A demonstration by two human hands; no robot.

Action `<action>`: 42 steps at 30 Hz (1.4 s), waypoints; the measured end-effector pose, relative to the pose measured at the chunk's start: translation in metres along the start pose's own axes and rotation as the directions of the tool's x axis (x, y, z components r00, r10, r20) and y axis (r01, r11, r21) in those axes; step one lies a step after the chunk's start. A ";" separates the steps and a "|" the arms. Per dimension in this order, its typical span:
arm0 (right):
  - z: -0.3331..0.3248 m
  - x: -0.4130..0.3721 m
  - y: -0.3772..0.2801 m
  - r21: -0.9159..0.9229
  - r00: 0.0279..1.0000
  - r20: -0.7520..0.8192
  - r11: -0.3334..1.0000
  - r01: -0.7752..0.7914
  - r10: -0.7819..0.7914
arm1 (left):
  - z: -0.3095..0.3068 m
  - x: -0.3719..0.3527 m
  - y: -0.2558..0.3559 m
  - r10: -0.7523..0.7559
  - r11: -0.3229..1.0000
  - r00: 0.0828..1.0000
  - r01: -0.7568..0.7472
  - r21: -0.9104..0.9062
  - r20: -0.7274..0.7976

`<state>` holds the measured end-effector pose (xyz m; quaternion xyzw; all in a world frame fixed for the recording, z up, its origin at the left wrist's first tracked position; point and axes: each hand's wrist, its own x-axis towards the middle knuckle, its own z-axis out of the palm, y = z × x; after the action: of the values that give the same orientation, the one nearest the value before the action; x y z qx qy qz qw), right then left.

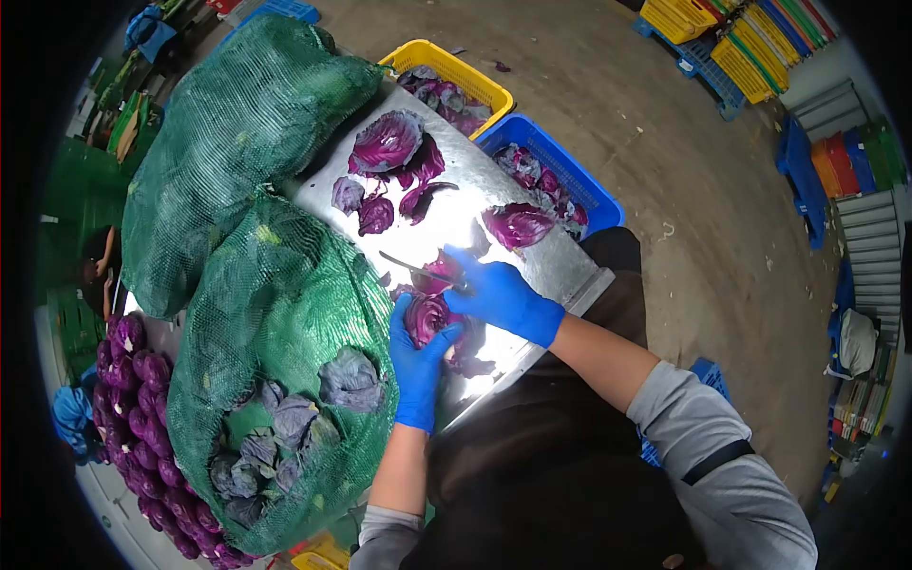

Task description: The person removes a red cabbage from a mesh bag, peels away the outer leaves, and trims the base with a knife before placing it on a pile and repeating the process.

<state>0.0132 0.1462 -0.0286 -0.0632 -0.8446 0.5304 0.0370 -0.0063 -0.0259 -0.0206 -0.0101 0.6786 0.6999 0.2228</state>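
My left hand (416,369), in a blue glove, is closed around the side of a red cabbage (425,321) above the metal table (560,271). Gripped in my right hand (505,296), also blue-gloved, is a knife (404,265) whose thin blade points to the left, just above the cabbage. A purple leaf (437,275) shows beside the blade. Farther up the table lie loose cabbage leaves (388,142), and another leaf (518,224) rests near the right edge. My fingers partly hide the cabbage and the knife's handle.
An open green mesh sack (313,275) with several cabbages (351,380) lies at left, below a fuller sack (228,123). Peeled purple cabbages (142,418) are piled at far left. Yellow (494,90) and blue (594,185) crates holding leaves stand beyond the table.
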 end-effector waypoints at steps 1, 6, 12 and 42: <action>-0.002 0.006 0.008 -0.001 1.000 0.000 1.000 0.001 -0.001 | 0.002 -0.001 0.003 -0.040 0.999 0.999 0.040 -0.019 0.000; -0.012 0.008 0.070 -0.138 0.974 -0.207 0.983 -0.125 0.094 | -0.004 -0.016 -0.002 0.215 0.936 0.958 -0.257 0.239 0.188; -0.036 -0.008 -0.030 -0.121 0.995 0.064 0.989 0.084 -0.077 | 0.005 -0.003 0.001 0.298 0.921 0.946 -0.321 0.221 0.129; -0.033 -0.008 -0.013 -0.168 0.919 0.237 0.918 0.360 -0.316 | 0.009 -0.007 0.018 -0.038 0.999 0.931 0.044 -0.006 0.362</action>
<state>0.0244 0.1695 -0.0027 0.1358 -0.8927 0.4282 0.0344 -0.0030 -0.0193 -0.0004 0.1033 0.6207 0.6896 0.3585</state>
